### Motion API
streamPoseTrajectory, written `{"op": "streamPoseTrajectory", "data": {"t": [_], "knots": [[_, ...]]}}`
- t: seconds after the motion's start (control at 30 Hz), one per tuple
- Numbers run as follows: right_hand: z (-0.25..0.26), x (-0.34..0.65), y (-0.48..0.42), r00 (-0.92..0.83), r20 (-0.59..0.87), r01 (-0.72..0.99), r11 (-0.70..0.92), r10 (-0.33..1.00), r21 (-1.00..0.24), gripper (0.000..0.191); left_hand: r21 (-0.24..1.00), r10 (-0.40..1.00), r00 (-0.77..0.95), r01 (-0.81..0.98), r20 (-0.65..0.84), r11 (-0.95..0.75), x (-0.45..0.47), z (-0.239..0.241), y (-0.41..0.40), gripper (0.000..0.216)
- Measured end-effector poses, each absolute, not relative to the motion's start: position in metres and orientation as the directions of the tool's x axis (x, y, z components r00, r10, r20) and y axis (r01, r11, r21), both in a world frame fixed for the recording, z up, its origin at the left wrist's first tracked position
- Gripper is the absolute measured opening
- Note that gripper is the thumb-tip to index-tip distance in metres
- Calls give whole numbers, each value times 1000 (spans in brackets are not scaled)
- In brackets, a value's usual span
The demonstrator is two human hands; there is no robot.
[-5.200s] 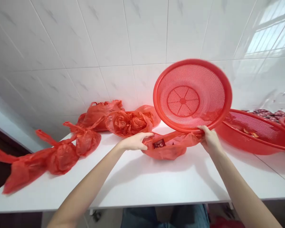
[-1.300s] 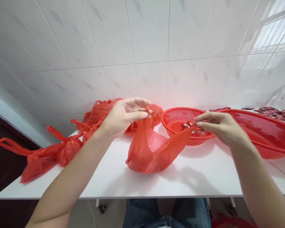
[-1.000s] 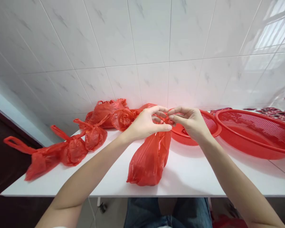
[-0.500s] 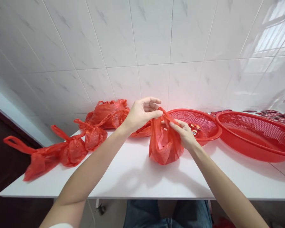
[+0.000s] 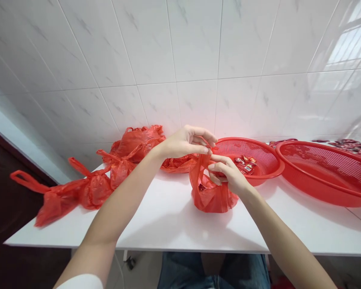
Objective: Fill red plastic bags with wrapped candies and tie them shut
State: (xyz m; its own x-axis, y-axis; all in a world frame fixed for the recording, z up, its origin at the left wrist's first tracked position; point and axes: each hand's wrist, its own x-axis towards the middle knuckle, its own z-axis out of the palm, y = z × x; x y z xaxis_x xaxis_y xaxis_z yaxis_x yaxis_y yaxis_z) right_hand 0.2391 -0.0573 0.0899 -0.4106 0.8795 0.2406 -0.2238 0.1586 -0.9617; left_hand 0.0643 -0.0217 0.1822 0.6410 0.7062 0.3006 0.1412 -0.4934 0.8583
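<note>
A red plastic bag (image 5: 214,199) rests on the white table in front of me, its top drawn up into a narrow twist. Dark wrapped pieces show faintly through its opening. My left hand (image 5: 191,141) pinches the raised top between thumb and fingers. Just below and to the right, my right hand (image 5: 228,172) has its fingers curled on the gathered handles of the same bag; its fingertips are partly hidden by the plastic.
Red mesh basket (image 5: 266,160) behind the bag holds several small wrapped packets (image 5: 245,164). A larger red basket (image 5: 325,188) stands to its right. Tied red bags (image 5: 96,190) line the left, before a heap of red plastic bags (image 5: 138,142) against the tiled wall (image 5: 195,48).
My right hand has moved from the bag's right side up and left to its top. The left hand has shifted slightly right, and the handles are drawn closer together.
</note>
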Motion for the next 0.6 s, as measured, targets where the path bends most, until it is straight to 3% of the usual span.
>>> {"op": "streamPoseTrajectory", "data": {"t": [0.1,0.2,0.4,0.6], "knots": [[88,237,-53,-450,235,-171,176,862,-970,44,865,677,678,118,288,-487,79,172,-10,23],[83,234,-48,-420,237,-146,193,876,-970,57,837,665,682,140,305,-529,85,165,-4,27],[83,240,-44,-339,188,-268,97,922,-958,53,629,717,510,373,476,-682,63,155,-12,27],[84,246,-37,-378,160,-275,55,912,-960,48,693,742,516,340,428,-636,51,127,-45,11]]}}
